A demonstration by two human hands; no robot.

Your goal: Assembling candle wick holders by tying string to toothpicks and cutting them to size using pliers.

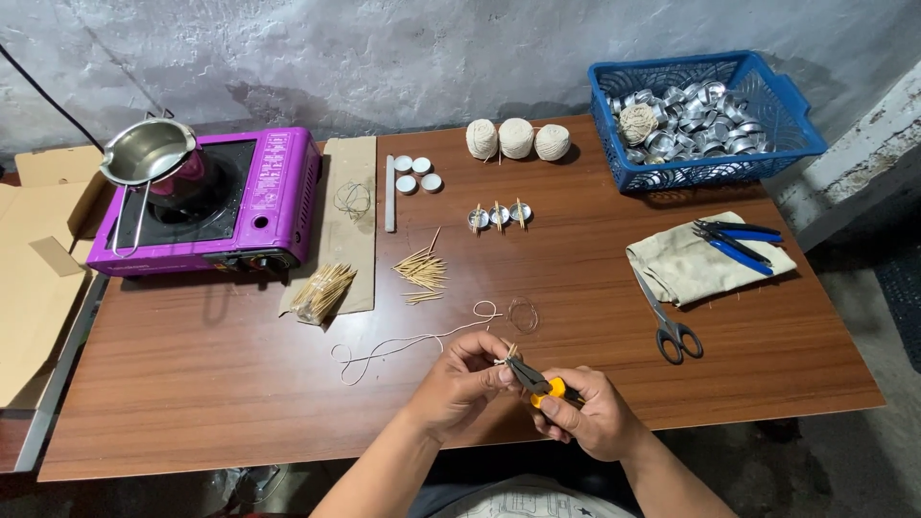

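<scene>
We are pinching the wick string [403,342] in our left hand [467,382] while our right hand [587,414] is squeezing yellow-handled pliers [533,378] onto its end, steadying it.

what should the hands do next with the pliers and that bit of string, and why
Probably squeeze the pliers shut: the right hand has their tips at the string end, which the left hand pinches, so a firm clamp looks due.
</scene>
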